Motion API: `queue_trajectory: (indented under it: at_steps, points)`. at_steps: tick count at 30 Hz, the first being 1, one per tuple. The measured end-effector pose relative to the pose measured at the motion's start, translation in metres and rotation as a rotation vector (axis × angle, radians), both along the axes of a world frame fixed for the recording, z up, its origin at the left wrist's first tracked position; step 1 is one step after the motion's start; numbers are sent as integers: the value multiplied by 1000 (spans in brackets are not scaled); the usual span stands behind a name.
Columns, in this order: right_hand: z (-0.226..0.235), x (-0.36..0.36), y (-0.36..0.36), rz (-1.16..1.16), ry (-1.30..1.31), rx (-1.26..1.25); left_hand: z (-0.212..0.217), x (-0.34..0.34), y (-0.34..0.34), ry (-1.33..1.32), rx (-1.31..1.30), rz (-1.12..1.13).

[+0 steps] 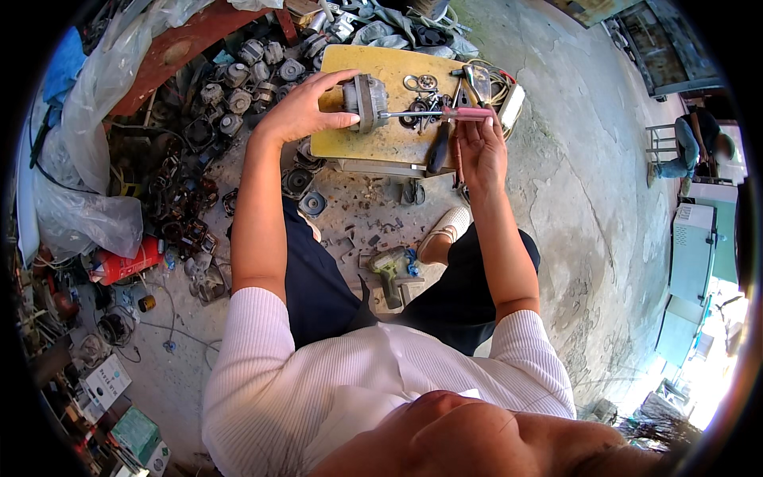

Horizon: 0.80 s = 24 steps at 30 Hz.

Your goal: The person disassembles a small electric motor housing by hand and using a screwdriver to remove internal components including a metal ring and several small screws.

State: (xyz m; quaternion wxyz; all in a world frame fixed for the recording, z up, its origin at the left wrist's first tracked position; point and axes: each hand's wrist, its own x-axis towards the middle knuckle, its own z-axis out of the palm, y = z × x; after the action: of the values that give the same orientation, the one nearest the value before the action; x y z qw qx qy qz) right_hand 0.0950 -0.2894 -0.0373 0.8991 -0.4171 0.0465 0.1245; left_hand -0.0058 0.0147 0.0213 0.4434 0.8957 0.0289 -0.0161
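On a small yellow-topped table (338,143) lies a grey electric motor (367,102), and my left hand (298,111) wraps round its left end, thumb in front and fingers behind. From the right, my right hand (483,147) grips the pinkish-red handle of a screwdriver (469,114). Its metal shaft runs level to the left and the tip meets the motor's right side. Behind the shaft, small loose metal parts and rings (421,83) lie on the tabletop. A dark-handled tool (439,147) rests near the front edge, beside my right hand.
Piled motors (238,75) cover the floor to the left. A green power drill (387,274) lies between my feet among metal scraps. Cables and a white bar (513,103) are at the table's right edge. A person (687,143) sits far right, near a pale cabinet (690,246).
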Motion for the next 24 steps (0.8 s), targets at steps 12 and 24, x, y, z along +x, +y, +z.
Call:
queue_trajectory:
  at_steps: [12, 24]
  points:
    - [1, -2, 0, -15, 9, -55, 0, 0, 0, -11, 5, -4]
    - [11, -3, 0, -11, 25, -76, -1, 1, 1, 0, 1, -3]
